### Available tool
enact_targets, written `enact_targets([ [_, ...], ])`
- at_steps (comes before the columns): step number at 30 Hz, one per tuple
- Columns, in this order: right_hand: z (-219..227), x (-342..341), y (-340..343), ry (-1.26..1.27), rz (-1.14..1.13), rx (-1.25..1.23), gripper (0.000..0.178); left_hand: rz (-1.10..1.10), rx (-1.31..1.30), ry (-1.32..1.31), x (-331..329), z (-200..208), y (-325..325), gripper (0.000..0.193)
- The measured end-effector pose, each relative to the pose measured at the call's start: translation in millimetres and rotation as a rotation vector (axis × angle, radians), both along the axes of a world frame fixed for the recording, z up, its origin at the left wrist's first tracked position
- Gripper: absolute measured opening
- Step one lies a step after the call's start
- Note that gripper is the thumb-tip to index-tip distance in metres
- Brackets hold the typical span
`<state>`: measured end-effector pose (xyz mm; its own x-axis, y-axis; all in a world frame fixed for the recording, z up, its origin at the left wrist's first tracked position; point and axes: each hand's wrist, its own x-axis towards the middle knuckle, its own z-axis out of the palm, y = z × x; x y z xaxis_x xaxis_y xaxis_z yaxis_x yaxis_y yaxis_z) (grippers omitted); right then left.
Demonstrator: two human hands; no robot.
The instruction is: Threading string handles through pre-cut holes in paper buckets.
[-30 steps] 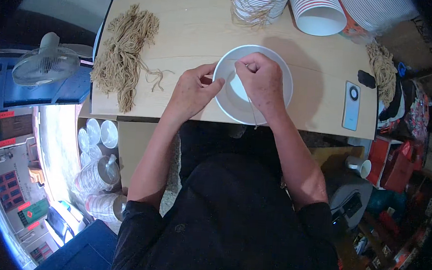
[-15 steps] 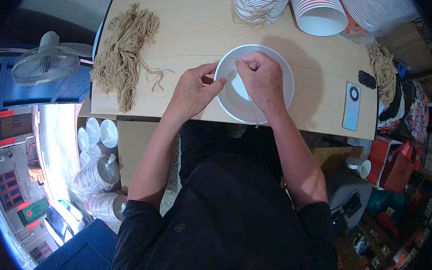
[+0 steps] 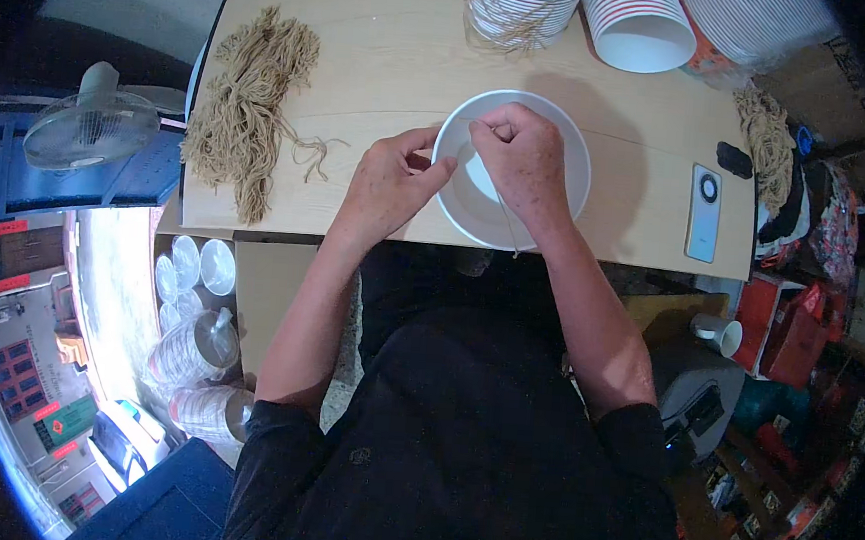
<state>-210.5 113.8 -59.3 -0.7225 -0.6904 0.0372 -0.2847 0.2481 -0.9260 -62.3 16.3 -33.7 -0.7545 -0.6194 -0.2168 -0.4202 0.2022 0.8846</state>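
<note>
Before me at the table's near edge is a white paper tub (image 3: 567,211), its round mouth facing up. My left hand (image 3: 390,185) holds its left wall, thumb on the rim and fingers round the outside. Over the mouth, my right hand (image 3: 526,164) is closed in a pinch on a thin tan cord (image 3: 508,218). One end of this cord runs from under the right hand across the near rim, just past the table's edge. The fingertips of my right hand are partly hidden by the hand itself.
A bundle of tan cords (image 3: 248,107) lies on the table's left. Nested tubs with cords (image 3: 515,15), white tubs (image 3: 642,34) and more stacked tubs (image 3: 760,27) stand at the back. A phone (image 3: 704,211) rests at right, near more cords (image 3: 765,148). A fan (image 3: 93,131) stands left.
The tub has shifted very slightly to the right. Both hands keep nearly the same place, and the right hand still pinches the cord.
</note>
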Motion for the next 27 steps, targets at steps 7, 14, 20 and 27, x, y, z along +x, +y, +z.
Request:
enact_targets([
  [7, 5.0, 1.2, 2.4, -0.019, 0.018, 0.01, 0.02, -0.004, -0.001, -0.02, 1.6, -0.1, -1.5, 0.044],
  [14, 3.5, 0.7, 2.6, -0.03, 0.03, -0.006, 0.017, -0.011, -0.014, -0.014, 0.6, 2.0, -1.0, 0.044],
  [20, 7.3, -1.8, 0.6, -0.076, 0.037, 0.014, 0.018, -0.011, 0.004, -0.023, 0.6, 0.8, -1.6, 0.043],
  [27, 4.9, -5.7, -2.8, -0.149, 0.061, -0.026, 0.018, -0.01, 0.012, 0.019, 1.0, -4.3, -3.6, 0.045],
])
